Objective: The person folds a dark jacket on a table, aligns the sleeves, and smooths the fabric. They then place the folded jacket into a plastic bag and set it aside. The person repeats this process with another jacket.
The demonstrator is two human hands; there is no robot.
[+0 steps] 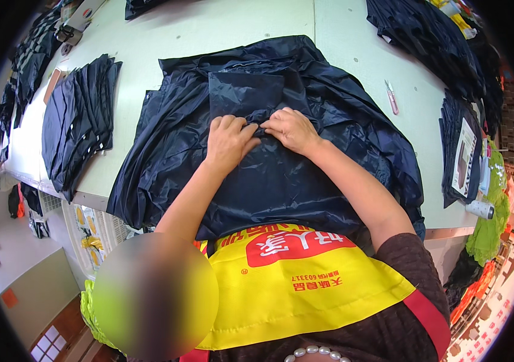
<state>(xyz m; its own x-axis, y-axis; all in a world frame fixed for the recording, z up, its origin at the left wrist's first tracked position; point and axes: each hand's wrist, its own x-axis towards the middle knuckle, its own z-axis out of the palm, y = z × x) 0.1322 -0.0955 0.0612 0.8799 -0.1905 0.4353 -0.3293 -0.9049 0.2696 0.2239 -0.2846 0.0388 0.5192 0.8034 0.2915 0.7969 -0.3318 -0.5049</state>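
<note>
Navy, slippery cloth (269,175) lay spread over the counter (220,27) right in front of me, draped off the near edge so its weight kept it taut. On it sat a squarer folded panel (246,93), just past my fingers. My left hand (228,140) and right hand (293,128) met at its lower edge, knuckles up, fingers curled narrow and pinching a small ridge of the cloth between them; pressing down there seemed the way to stop such slick stuff sliding. A stack (79,123) of like dark pieces lay well apart to my left, and more piles (425,36) at the far right, both within reach. Small pink snips (392,96) rested on the bare counter to the right of the cloth.
</note>
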